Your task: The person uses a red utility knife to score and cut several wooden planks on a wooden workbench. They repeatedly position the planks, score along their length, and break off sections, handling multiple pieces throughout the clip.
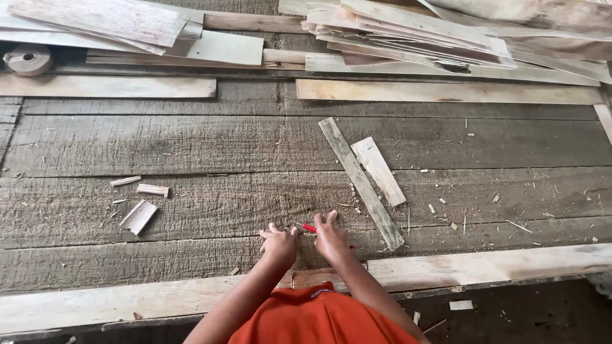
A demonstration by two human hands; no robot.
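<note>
Both hands rest close together on the rough plank bench [159, 146], near its front edge. Between them lies a small red tool [309, 228] — maybe a pencil or a cutter, too small to tell. The left hand [279, 244] is half curled beside it; the right hand [331, 237] presses down with fingers spread, touching the red tip. Neither hand clearly grasps it.

A long grey strip [361, 183] and a shorter pale strip [378, 171] lie just beyond, untouched — the work looks hardly begun.

Weathered grey plank floor [191, 146], stacked pale boards [408, 32] behind, scattered chips [140, 215]
</note>
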